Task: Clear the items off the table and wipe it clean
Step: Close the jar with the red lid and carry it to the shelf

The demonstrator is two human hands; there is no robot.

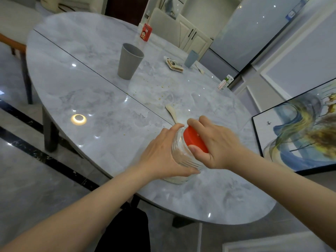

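A clear ribbed glass jar point(181, 157) with pale contents stands near the front edge of the grey marble table point(91, 88). My left hand point(161, 153) grips the jar's side. My right hand point(216, 142) grips the red lid point(194, 140) on top of the jar. A cream spoon point(172, 112) lies just behind the jar. Farther back stand a grey cup point(129, 60), a blue cup point(190, 58), a snack packet point(174, 64), a red carton point(146, 32), a white and green carton point(225, 82) and a second small spoon point(199, 68). Crumbs point(160, 88) dot the middle.
A framed painting point(300, 131) leans against the wall at the right. A chair point(16, 46) stands at the far left. White cabinets point(192, 37) and a fridge point(254, 30) stand behind the table. Grey tiled floor lies to the left.
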